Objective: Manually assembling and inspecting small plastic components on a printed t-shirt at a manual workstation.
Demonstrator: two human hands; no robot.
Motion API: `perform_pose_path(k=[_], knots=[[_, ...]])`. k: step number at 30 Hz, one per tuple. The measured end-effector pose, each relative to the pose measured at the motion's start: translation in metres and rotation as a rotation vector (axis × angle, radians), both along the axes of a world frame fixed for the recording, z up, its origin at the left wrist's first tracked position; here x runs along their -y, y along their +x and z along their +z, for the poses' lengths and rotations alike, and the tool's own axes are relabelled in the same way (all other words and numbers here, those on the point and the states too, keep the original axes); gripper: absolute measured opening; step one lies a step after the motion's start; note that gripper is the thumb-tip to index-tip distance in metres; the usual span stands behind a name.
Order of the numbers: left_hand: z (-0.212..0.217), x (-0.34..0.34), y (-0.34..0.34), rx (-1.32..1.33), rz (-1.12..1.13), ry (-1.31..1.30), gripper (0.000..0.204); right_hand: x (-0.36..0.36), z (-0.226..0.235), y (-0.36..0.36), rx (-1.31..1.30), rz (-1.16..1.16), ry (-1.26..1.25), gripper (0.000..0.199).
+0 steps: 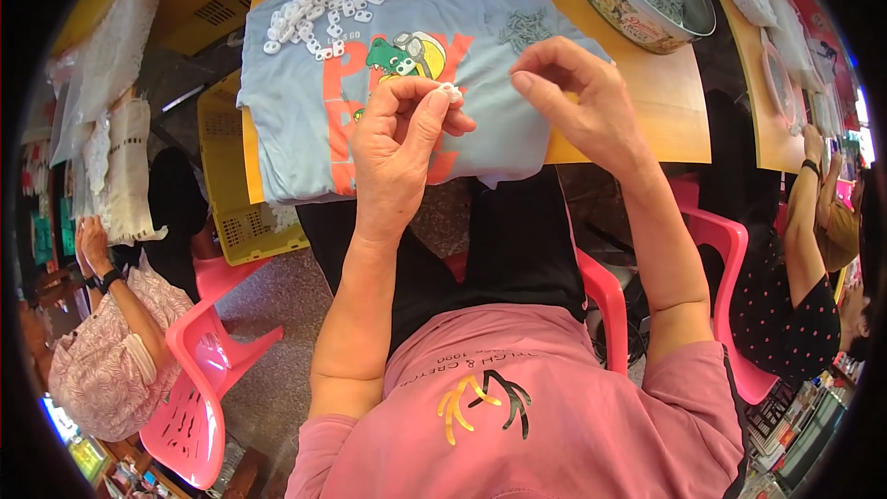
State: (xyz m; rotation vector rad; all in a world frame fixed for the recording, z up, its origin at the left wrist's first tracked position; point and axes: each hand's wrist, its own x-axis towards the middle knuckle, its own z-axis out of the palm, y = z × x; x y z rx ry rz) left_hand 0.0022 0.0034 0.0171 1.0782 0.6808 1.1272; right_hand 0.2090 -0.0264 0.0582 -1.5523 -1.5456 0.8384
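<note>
My left hand pinches a small white plastic piece between thumb and fingertips, above a light blue T-shirt spread on the table. To its right, my right hand is raised with thumb and index fingertip drawn together; anything between them is too small to make out. Just beyond the right hand lies a small heap of grey screws on the shirt. A loose pile of white two-holed plastic pieces covers the shirt's far left part, and a few more lie near its far middle.
A round tin full of grey screws stands at the far right of the wooden table. A yellow crate is at the left. People sit on both sides, on pink chairs, with their hands at other tables.
</note>
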Motion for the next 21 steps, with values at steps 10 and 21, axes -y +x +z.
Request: perform_pose_path(k=[10,21], knots=[[0.002,0.000,-0.003,0.029,-0.036,-0.054,0.011,-0.011,-0.009,-0.031,-0.213,0.154,-0.063,0.018],[0.001,-0.002,-0.005,0.008,-0.045,-0.025,0.010,-0.013,-0.009,-0.034,-0.199,0.168,-0.044,0.021]])
